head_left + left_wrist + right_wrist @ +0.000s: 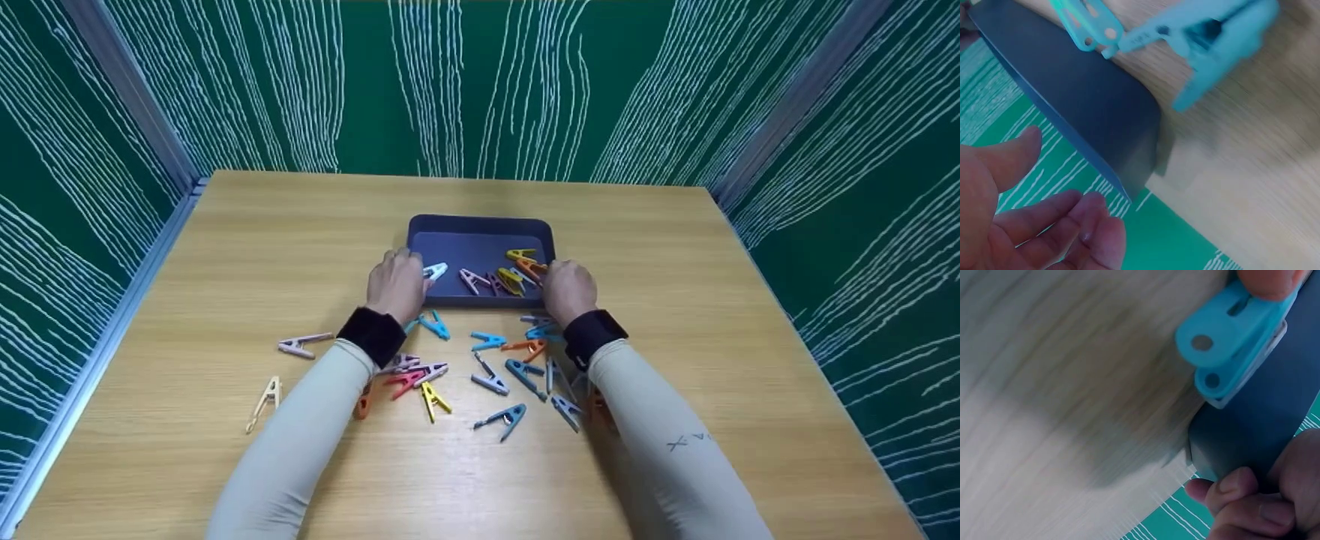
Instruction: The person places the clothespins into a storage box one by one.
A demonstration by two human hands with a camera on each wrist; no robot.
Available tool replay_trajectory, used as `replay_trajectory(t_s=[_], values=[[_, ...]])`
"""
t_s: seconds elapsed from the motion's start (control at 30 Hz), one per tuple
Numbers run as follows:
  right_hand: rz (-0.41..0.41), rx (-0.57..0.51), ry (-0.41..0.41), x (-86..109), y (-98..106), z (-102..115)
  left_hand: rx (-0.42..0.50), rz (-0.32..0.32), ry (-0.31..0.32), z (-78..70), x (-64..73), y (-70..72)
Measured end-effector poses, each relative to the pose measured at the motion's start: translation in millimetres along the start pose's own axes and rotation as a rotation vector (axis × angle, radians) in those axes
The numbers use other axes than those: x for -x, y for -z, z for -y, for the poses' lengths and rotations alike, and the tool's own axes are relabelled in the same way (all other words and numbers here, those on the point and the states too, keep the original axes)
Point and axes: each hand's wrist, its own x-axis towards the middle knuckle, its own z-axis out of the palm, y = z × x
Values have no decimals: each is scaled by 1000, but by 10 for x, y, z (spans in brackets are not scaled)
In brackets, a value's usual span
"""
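A dark grey rectangular tray point(480, 223) sits mid-table with several clothespins lying in it. My left hand point(397, 283) is at its left side; in the left wrist view this hand point(1033, 219) has thumb and loosely bent fingers apart beside the tray's rim point(1072, 138), nothing between them. Close to its thumb, a pale blue clothespin point(436, 271) lies inside the tray. My right hand point(570, 289) grips the tray's right side; the right wrist view shows its curled fingers point(1252, 514) around the near corner of the wall. A bright blue clothespin point(1213, 337) lies against that wall.
Several clothespins are scattered in front of the tray, including a yellow one point(433, 401) and a teal one point(526, 376). Farther left lie a lilac clothespin point(304, 345) and a cream one point(264, 403). Green panels with white lines point(367, 90) enclose the wooden table point(660, 262).
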Motion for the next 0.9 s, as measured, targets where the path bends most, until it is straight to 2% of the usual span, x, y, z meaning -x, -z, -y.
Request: replay_trajectory(t_s=[0.43,0.67,0.9], values=[[40,-43,-28,-24,9,-2,34,89,60,250,281,201],[30,-35,-23,-22,7,-14,-10,138,16,375,444,330],[6,-34,-9,-16,-12,5,17,263,-86,575,663,432]])
